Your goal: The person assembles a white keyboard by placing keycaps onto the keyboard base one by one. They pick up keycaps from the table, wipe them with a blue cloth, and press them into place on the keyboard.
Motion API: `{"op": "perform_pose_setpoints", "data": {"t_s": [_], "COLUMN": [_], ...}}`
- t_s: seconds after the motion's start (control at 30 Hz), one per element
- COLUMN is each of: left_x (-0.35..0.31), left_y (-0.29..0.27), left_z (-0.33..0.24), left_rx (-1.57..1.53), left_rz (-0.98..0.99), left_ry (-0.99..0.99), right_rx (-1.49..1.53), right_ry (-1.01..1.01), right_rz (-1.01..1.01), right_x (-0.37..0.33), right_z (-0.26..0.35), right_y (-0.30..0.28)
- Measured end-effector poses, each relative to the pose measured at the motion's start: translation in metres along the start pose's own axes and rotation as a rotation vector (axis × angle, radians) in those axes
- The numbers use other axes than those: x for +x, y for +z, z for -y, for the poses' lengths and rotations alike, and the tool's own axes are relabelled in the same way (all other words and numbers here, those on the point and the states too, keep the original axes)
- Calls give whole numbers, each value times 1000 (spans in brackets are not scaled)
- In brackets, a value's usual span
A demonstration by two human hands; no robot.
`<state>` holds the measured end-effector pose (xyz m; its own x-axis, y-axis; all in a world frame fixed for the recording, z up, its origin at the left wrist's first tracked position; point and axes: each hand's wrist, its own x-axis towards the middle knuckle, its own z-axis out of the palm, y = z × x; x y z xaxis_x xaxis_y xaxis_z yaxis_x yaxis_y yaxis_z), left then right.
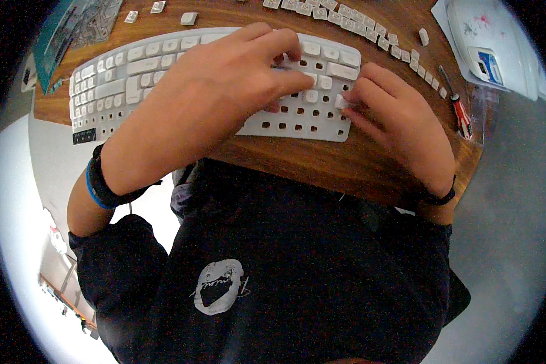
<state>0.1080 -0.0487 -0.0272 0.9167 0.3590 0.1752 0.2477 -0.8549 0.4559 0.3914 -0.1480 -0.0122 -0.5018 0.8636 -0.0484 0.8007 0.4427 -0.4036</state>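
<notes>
A white keyboard [330, 134] lies on the wooden table, angled across it. White keycaps cover much of it, while its near rows and part of its right side show bare dark switch sockets. My left hand [224, 85] reaches over the middle, fingers bent down around something pale that I cannot make out. One of its fingertips rests by a keycap on the right half. At the keyboard's right edge, my right hand [397, 115] pinches a small white keycap [341, 102] between thumb and fingers, above the sockets there.
Loose keycaps [370, 31] stand in curved rows beyond the keyboard, trailing right. Several others [188, 19] lie at the far left, near a teal mat [54, 45]. A red-and-black screwdriver [461, 115] sits near the right table edge, beside a clear plastic container [497, 36].
</notes>
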Motion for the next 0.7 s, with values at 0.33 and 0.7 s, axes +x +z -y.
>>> {"op": "perform_pose_setpoints", "data": {"t_s": [0.33,0.7], "left_x": [3,8], "left_y": [-2,-3], "left_z": [-4,-4], "left_rx": [45,58], "left_rz": [12,61], "left_ry": [0,5], "right_rx": [-141,29], "right_ry": [-37,-8], "right_rz": [-77,-100], "right_x": [-1,-5], "right_z": [14,-5], "right_y": [-1,-1]}}
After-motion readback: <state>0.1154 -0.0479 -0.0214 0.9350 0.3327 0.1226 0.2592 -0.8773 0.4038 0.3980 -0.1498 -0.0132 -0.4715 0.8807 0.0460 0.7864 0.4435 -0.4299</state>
